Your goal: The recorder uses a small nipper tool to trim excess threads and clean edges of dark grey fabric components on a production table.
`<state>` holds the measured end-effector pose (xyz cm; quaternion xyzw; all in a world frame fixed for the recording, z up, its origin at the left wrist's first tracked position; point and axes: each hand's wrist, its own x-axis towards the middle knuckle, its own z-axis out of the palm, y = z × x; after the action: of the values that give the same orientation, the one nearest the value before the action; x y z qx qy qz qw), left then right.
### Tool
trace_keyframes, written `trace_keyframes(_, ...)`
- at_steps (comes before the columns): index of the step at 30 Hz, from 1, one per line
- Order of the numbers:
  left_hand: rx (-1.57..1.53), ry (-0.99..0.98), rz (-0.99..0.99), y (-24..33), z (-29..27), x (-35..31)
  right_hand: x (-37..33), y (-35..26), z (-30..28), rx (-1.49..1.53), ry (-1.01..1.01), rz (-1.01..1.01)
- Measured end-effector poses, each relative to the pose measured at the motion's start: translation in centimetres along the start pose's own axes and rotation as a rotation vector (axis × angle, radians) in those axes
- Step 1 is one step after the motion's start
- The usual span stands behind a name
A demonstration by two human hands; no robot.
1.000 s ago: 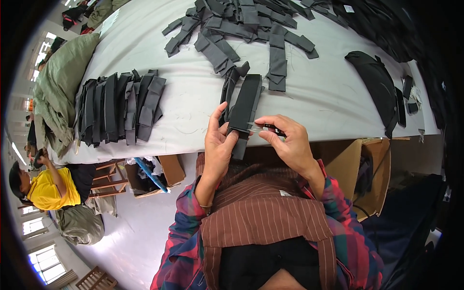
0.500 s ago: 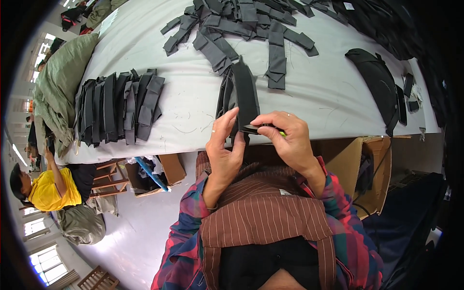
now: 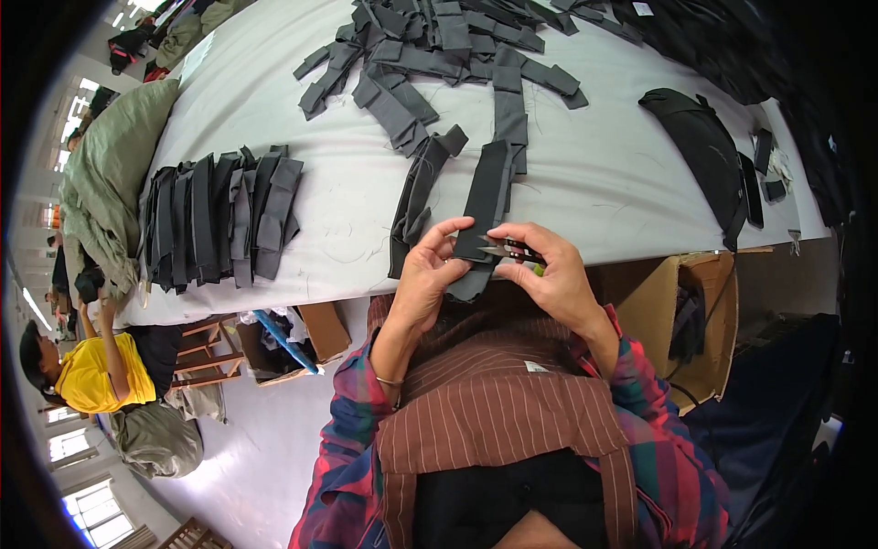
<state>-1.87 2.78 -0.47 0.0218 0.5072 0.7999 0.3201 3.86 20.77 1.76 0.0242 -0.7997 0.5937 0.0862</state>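
My left hand (image 3: 430, 279) is closed on a dark grey fabric strip (image 3: 486, 188) at the table's near edge, thumb and fingers pinching its left side. In my right hand (image 3: 546, 274) is a pair of thread snips (image 3: 510, 248), their pointed metal blades lying at the strip's lower part. The strip's near end hangs just past the table edge. Left of it, apart from both hands, lies another small group of dark strips (image 3: 416, 201). A row of stacked dark strips (image 3: 219, 215) stands farther left.
A loose heap of dark strips (image 3: 439, 41) covers the far middle of the white-covered table (image 3: 338, 183). At right lie a black curved pouch (image 3: 700, 156) and a phone (image 3: 750, 190). Cardboard boxes (image 3: 709, 320) sit below the edge. A person in yellow (image 3: 108, 371) is at far left.
The strip has come apart from the small group, which now lies to its left. My left hand has shifted its hold toward the strip's near end, and the snips' blades now show more.
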Motion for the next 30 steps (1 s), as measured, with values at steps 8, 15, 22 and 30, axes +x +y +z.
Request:
trace_keyframes(8, 0.243, -0.071, 0.247, 2.8, 1.7, 0.1, -0.1, -2.6, -0.7, -0.133, -0.146, -0.190)
trace_keyframes(15, 0.191, -0.021, 0.459, 4.2, 2.3, -2.8, 1.6, -3.2, 0.5, 0.172, 0.086, -0.188)
trace_keyframes(22, 0.067, 0.236, 0.252, 0.6, -0.4, -2.7, 1.5, -0.8, 3.2, 0.430, -0.003, 0.069)
trace_keyframes(30, 0.014, 0.207, 0.172, 1.4, 0.5, -2.9, 2.2, 0.4, 4.3, 0.484, -0.048, 0.232)
